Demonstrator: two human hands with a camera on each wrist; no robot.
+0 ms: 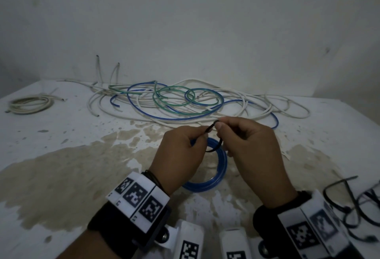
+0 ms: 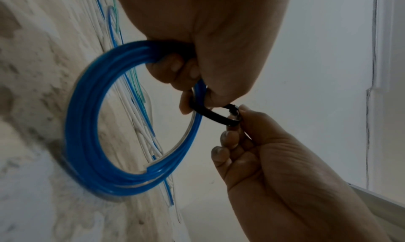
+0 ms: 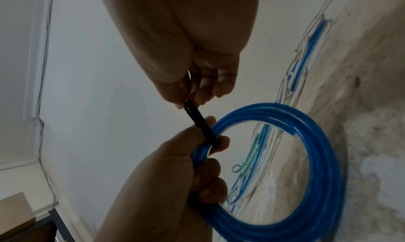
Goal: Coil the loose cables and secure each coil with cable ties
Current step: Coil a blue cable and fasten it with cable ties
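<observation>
Head view: both hands pinch black cable tie (image 1: 213,135) round blue coil (image 1: 207,182).

Both hands are raised close together, left hand (image 1: 185,151) and right hand (image 1: 248,145) with fingers curled, pinching.

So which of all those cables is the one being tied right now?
Start at the stained white table and look at its near middle, between the left hand and right hand. There the blue coil hangs, a black cable tie looped round it. Unlike the loose tangle behind, it is tightly wound.
</observation>
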